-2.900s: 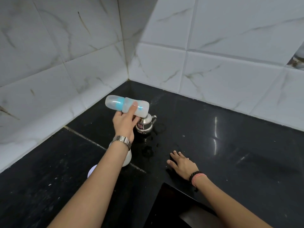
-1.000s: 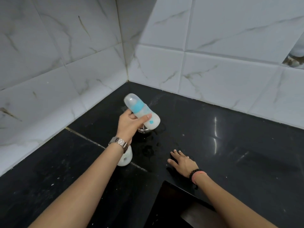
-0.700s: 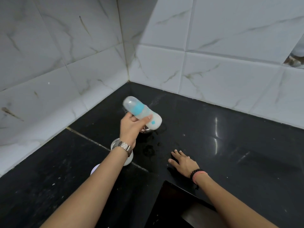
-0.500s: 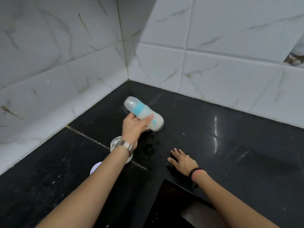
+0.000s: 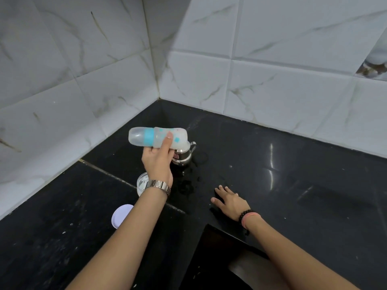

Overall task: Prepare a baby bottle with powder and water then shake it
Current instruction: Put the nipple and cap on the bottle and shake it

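Bottle (image 5: 158, 137) now level, not tilted, in left hand's (image 5: 158, 162) grip; right hand (image 5: 230, 203) flat on counter (image 5: 293, 174).

I see my left hand (image 5: 157, 162) gripping the bottle (image 5: 157, 137) sideways above the steel jug (image 5: 182, 156), cap pointing left. Nearer me than the jug sit a white tub (image 5: 142, 181) and a lid (image 5: 121, 214). Right of the jug, my right hand (image 5: 230, 203) lies flat on the counter (image 5: 293, 185).
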